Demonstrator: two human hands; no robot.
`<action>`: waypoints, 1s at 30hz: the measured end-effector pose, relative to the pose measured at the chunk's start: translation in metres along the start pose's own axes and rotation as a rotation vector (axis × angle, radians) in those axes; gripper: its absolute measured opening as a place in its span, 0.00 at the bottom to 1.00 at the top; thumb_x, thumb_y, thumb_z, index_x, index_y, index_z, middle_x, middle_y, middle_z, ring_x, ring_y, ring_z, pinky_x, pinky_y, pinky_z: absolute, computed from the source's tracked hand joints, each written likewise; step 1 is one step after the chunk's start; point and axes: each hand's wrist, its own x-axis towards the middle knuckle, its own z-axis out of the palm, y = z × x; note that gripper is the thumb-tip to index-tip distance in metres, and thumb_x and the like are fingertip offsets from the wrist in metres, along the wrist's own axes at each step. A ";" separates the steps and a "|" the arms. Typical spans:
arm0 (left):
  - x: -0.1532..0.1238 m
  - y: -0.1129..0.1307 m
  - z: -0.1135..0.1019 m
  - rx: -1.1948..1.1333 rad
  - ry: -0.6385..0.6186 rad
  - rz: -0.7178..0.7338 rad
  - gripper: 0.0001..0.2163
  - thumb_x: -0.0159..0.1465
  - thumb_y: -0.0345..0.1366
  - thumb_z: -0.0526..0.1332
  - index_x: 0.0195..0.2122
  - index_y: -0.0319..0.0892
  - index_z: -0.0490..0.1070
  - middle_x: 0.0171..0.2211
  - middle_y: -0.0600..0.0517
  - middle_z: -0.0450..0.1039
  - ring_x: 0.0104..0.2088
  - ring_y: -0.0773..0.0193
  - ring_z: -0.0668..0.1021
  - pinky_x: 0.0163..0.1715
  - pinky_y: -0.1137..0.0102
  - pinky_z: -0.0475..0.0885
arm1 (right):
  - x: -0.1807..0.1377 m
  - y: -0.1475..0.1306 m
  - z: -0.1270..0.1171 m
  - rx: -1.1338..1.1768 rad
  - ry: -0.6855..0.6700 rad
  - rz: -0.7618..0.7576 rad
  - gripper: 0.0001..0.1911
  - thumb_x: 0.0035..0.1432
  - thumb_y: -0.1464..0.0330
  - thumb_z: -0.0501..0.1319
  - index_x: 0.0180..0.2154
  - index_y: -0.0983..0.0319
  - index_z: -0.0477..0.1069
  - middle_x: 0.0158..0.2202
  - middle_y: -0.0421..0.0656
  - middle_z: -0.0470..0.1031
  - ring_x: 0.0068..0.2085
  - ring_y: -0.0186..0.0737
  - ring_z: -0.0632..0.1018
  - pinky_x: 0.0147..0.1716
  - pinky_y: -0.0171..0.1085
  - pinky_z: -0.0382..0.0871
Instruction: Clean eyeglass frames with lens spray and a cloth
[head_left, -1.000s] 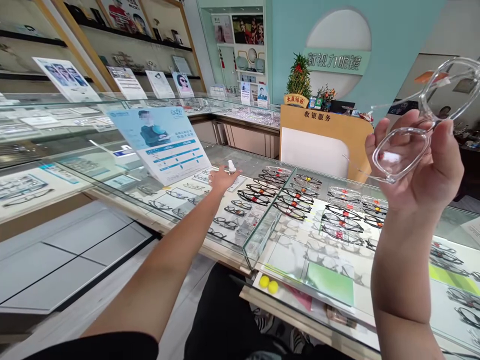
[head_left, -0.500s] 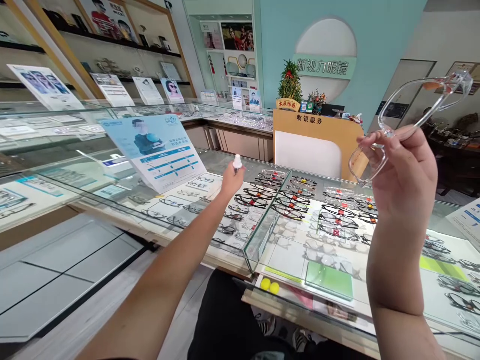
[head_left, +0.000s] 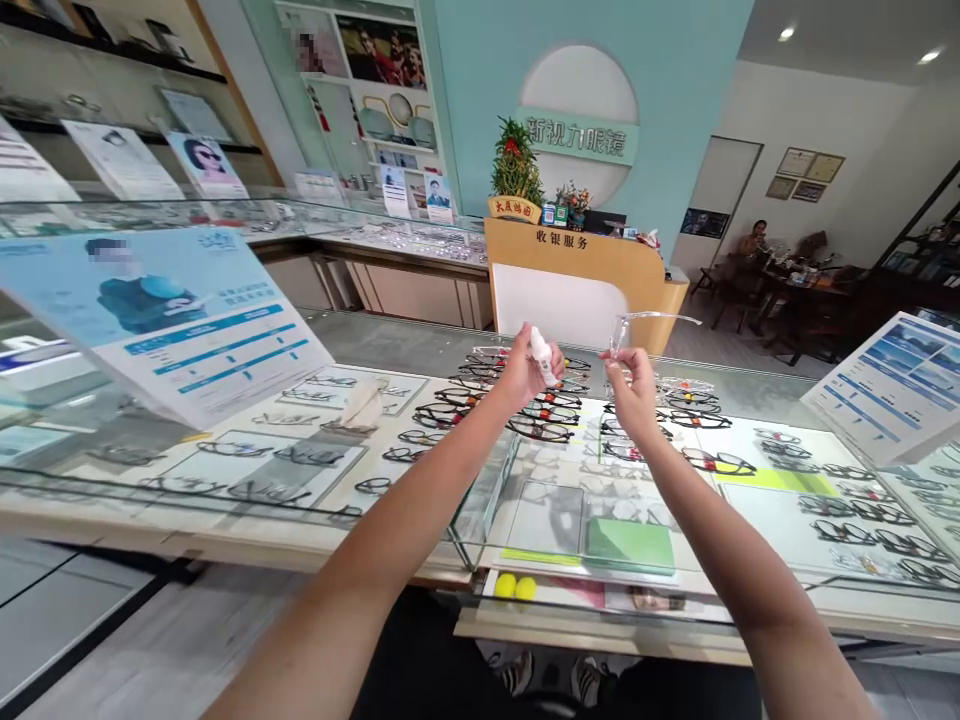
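Observation:
My left hand (head_left: pixel 527 375) is wrapped round a small white spray bottle (head_left: pixel 541 357), its nozzle end pointing up and away from me. A short gap to the right, my right hand (head_left: pixel 630 385) pinches a pair of clear-framed glasses (head_left: pixel 619 335) by the front. One of their temples sticks out to the right, and the rest of the frame is partly hidden by my fingers. Both hands are held above the glass display counter (head_left: pixel 480 480). Under the glass lie rows of eyeglass frames (head_left: pixel 540 430), several with red or orange tags.
A blue-and-white sign card (head_left: pixel 187 330) stands on the counter at left, another card (head_left: pixel 892 385) at right. A green box (head_left: pixel 630 543) and yellow balls (head_left: pixel 515 586) show near the front edge. Beyond stands a wooden cashier desk (head_left: pixel 570 250); a person (head_left: pixel 752 240) sits far back right.
My right hand has come down and left with the clear glasses, close to my left hand. The bottle has moved right and turned. My view has swung to the right.

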 end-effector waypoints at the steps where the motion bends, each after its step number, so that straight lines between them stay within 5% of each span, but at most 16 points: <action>1: -0.002 -0.004 0.000 -0.006 -0.030 -0.017 0.42 0.57 0.84 0.41 0.18 0.45 0.62 0.18 0.52 0.58 0.22 0.64 0.66 0.25 0.65 0.65 | -0.003 0.005 0.002 -0.045 -0.004 -0.005 0.11 0.68 0.56 0.60 0.40 0.55 0.67 0.45 0.46 0.82 0.50 0.48 0.80 0.57 0.50 0.70; 8: -0.013 -0.022 -0.015 0.061 -0.236 -0.042 0.42 0.54 0.84 0.34 0.14 0.49 0.57 0.14 0.52 0.51 0.19 0.62 0.60 0.23 0.61 0.59 | -0.031 0.024 0.017 -0.167 -0.092 -0.037 0.07 0.71 0.60 0.57 0.42 0.55 0.68 0.45 0.47 0.80 0.49 0.50 0.79 0.53 0.50 0.70; 12: -0.015 -0.019 -0.018 0.069 -0.313 -0.031 0.41 0.56 0.83 0.38 0.16 0.48 0.58 0.15 0.52 0.52 0.19 0.62 0.61 0.24 0.61 0.58 | -0.044 0.023 0.018 -0.182 -0.135 -0.046 0.06 0.71 0.61 0.57 0.43 0.55 0.68 0.45 0.47 0.80 0.49 0.51 0.79 0.52 0.50 0.70; 30: -0.013 -0.018 -0.017 0.175 -0.276 -0.033 0.39 0.54 0.82 0.48 0.14 0.47 0.61 0.14 0.50 0.56 0.18 0.62 0.61 0.22 0.62 0.59 | -0.059 0.010 0.023 -0.152 -0.080 0.009 0.06 0.71 0.61 0.57 0.42 0.55 0.67 0.45 0.47 0.80 0.50 0.50 0.79 0.54 0.50 0.70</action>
